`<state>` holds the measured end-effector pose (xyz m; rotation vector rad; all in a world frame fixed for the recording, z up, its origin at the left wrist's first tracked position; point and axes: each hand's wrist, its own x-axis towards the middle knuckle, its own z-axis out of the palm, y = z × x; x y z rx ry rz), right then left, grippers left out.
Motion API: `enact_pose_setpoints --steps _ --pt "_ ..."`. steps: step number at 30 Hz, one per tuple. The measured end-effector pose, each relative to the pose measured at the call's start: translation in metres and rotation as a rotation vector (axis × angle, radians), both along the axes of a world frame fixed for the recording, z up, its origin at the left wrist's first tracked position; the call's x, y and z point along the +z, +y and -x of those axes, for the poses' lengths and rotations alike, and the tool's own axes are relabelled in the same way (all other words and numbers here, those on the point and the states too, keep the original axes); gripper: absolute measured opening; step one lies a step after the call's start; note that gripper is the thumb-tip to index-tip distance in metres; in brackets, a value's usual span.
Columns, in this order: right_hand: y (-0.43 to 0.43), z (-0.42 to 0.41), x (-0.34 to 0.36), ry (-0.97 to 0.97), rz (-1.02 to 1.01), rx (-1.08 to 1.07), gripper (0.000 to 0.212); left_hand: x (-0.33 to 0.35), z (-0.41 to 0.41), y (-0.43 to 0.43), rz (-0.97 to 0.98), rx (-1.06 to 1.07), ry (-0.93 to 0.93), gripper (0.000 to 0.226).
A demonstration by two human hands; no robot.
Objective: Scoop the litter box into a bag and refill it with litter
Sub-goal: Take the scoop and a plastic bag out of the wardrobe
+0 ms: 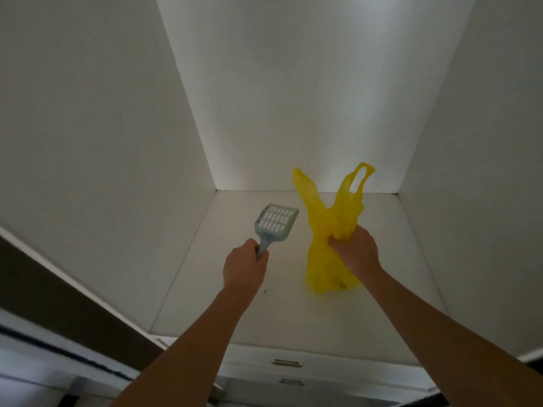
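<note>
left hand (245, 270) holds scoop (274, 223); right hand (354, 249) grips bag (326, 230)

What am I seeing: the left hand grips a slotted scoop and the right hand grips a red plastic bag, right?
Not quite. The head view shows the bag is yellow, not red. The rest holds: the left hand grips the slotted scoop and the right hand grips the bag.

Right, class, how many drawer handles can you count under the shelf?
2: one drawer handle just under the shelf, the second drawer handle directly below it. Others may be hidden.
</note>
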<state>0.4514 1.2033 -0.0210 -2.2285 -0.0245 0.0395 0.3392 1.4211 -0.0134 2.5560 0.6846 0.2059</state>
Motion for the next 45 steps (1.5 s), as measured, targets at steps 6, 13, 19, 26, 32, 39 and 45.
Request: enact_pose_setpoints --steps 6,13,19,26,32,39,45 --pt "-0.008 0.027 0.012 -0.059 0.094 -0.015 0.035 0.000 -0.007 0.005 0.000 -0.113 -0.052 0.029" --pt "-0.001 0.076 0.023 -0.048 0.219 -0.172 0.028 -0.003 -0.008 0.019 0.056 -0.296 -0.104 0.031" --pt "0.001 0.128 0.028 -0.032 0.234 -0.349 0.027 -0.005 -0.004 0.016 0.081 -0.483 -0.113 0.028" --pt "-0.034 0.185 0.040 -0.042 0.154 -0.536 0.029 0.009 0.019 -0.027 0.112 -0.695 -0.155 0.028" --pt "-0.072 0.224 0.049 -0.073 0.105 -0.669 0.027 0.022 0.043 -0.069 0.151 -0.757 -0.168 0.027" --pt "-0.102 0.270 0.060 -0.092 0.088 -0.800 0.024 0.036 0.062 -0.113 0.241 -0.865 -0.247 0.026" --pt "-0.121 0.323 0.074 -0.118 0.093 -0.999 0.033 0.051 0.075 -0.155 0.260 -1.067 -0.243 0.026"
